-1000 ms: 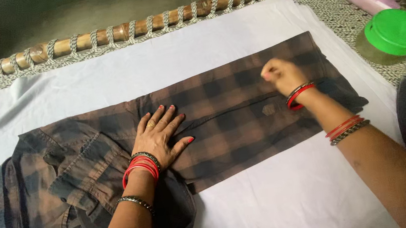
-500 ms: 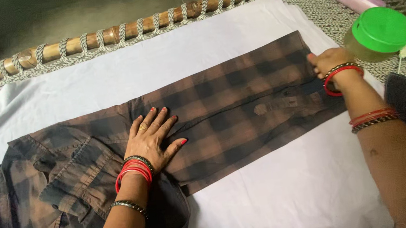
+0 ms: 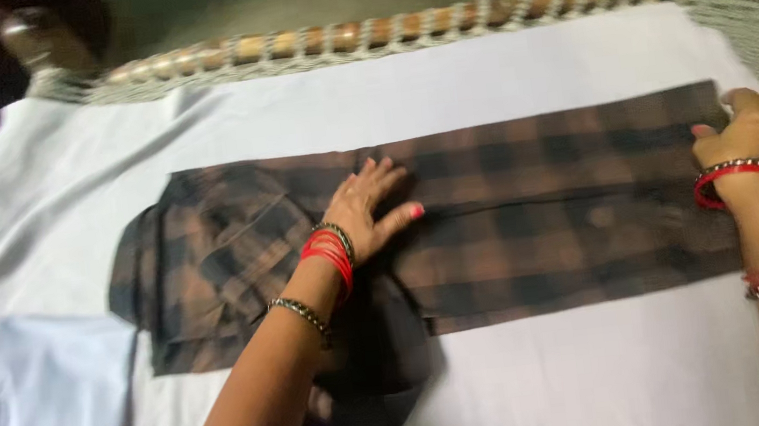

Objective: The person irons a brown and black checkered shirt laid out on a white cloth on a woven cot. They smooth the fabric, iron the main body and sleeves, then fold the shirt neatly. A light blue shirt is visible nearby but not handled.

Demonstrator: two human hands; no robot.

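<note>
A brown and black checked shirt [image 3: 540,215] lies folded into a long strip on a white sheet [image 3: 496,69]. My left hand [image 3: 369,206] presses flat on the shirt's middle, fingers spread, with red and dark bangles on the wrist. My right hand [image 3: 752,132] rests on the shirt's right end, fingers curled over the hem at the edge; whether it pinches the cloth is unclear. Red bangles ring that wrist too. The collar end of the shirt is bunched at the left.
The sheet covers a woven rope cot with a wooden side pole [image 3: 398,28] along the far edge. A light blue cloth [image 3: 34,409] lies at the near left. A dark part of the garment [image 3: 369,383] hangs toward the near side.
The view has swung left, so the green-lidded jar and pink item are out of sight. My right hand slid from the shirt's middle out to its right end. The left hand stays pressed.
</note>
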